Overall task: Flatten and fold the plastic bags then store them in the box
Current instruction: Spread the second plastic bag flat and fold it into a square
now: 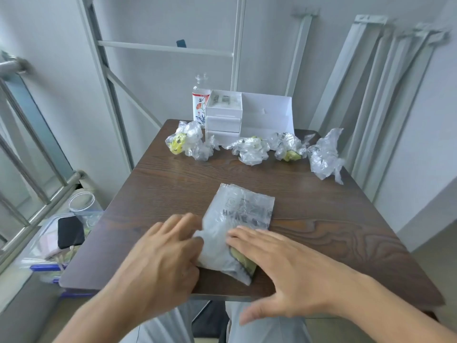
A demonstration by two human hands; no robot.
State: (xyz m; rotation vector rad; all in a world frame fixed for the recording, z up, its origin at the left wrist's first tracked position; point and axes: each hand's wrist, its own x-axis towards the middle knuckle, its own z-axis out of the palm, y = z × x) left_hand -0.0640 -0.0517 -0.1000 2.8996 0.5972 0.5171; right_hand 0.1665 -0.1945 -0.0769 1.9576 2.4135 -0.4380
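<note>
We see our left hand [158, 256] and right hand [279, 266] uncovered, and our forearms [385, 305] bare right down to the frame's lower edge. Lower still, our legs wear light grey trousers [170, 325] of smooth cloth, with a dark gap between the thighs.
</note>
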